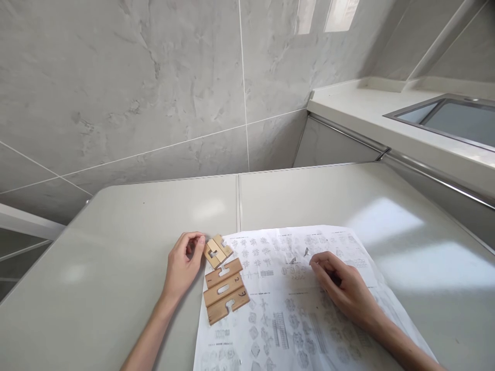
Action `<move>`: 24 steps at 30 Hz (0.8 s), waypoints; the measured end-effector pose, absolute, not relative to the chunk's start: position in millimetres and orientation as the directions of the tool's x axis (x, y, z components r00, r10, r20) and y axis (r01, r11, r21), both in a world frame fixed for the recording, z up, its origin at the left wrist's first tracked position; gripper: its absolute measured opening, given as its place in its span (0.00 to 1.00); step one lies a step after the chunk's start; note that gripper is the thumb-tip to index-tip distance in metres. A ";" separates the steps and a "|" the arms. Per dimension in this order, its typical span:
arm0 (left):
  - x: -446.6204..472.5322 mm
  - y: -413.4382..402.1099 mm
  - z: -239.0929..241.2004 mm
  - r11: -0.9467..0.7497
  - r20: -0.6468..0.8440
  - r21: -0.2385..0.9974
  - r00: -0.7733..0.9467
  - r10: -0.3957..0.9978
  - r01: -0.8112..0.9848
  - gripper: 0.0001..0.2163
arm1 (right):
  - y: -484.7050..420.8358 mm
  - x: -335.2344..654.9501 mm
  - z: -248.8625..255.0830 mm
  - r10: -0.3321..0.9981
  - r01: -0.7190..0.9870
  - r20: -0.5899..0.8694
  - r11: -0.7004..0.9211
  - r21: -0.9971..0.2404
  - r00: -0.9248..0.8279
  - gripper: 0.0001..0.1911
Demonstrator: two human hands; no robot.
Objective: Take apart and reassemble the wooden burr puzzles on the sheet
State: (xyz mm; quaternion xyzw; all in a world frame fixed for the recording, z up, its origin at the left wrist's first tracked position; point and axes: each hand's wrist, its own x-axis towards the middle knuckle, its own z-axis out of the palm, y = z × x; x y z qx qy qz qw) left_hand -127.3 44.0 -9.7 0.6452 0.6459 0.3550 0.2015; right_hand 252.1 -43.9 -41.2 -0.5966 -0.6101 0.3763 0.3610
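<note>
- Three larger wooden pieces (234,286) lie side by side on the paper (276,283), seemingly not interlocked.
- Left hand (183,268): curled beside the smaller pieces (219,251), grip unclear.
- Right hand (344,288): loosely curled, contents hidden.

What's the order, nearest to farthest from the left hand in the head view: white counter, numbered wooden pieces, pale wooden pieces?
1. Pale wooden pieces, right beside the left hand.
2. Numbered wooden pieces, just below those.
3. White counter, far upper right.
</note>
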 end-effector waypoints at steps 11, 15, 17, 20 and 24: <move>-127.3 43.7 -9.4 -0.093 0.207 0.706 -0.078 0.975 0.702 0.14 | -44.6 252.2 -42.4 0.999 0.465 0.004 0.021 -0.885 -0.037 0.15; -127.6 43.7 -10.5 -0.097 0.214 0.699 -0.078 0.974 0.709 0.14 | -43.4 252.0 -42.2 0.999 0.470 0.013 0.029 -0.882 -0.037 0.16; -127.6 43.5 -10.4 -0.098 0.216 0.696 -0.077 0.973 0.711 0.15 | -43.0 252.0 -41.6 0.999 0.472 0.013 0.028 -0.881 -0.036 0.16; -127.3 43.2 -9.3 -0.099 0.218 0.693 -0.076 0.973 0.714 0.15 | -42.9 251.6 -40.4 0.999 0.473 0.007 0.023 -0.881 -0.036 0.17; -126.5 43.2 -7.6 -0.101 0.222 0.688 -0.076 0.972 0.719 0.15 | -43.3 251.1 -39.5 0.999 0.473 0.008 0.024 -0.881 -0.035 0.18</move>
